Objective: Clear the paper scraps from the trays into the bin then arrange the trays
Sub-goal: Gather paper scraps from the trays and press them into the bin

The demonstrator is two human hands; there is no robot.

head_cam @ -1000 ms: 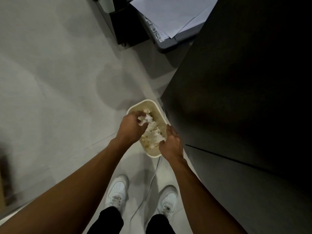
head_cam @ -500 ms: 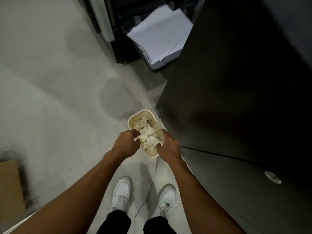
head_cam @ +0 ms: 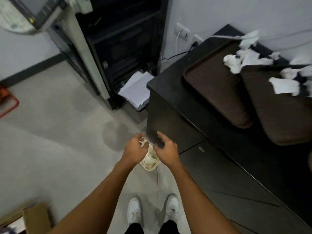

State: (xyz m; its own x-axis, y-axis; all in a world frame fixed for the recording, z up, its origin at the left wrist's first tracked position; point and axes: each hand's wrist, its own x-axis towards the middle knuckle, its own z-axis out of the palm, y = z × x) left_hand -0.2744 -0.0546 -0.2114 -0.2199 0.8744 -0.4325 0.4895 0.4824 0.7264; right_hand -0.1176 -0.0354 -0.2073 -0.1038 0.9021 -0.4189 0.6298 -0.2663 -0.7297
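Observation:
A small cream bin (head_cam: 152,166) sits on the floor against the black cabinet (head_cam: 211,159), holding crumpled paper scraps (head_cam: 149,159). My left hand (head_cam: 134,150) and my right hand (head_cam: 166,152) hover just above it, fingers loosely curled. A white bit shows at my left fingertips; whether it is pinched is unclear. My right hand holds nothing. On the cabinet top lie two brown trays, one nearer the wall (head_cam: 214,92) and one at the right (head_cam: 280,115). More white scraps (head_cam: 236,62) are scattered across their far ends.
A tall dark copier (head_cam: 121,48) stands by the wall, loose white sheets (head_cam: 135,90) on its low tray. A white cable (head_cam: 157,181) runs along the floor between my shoes. A cardboard box (head_cam: 33,218) is at bottom left, a red frame (head_cam: 10,105) at far left.
Both hands have lifted out of the bin and drawn apart. My head has tilted up, bringing the cabinet top, trays and scraps into view.

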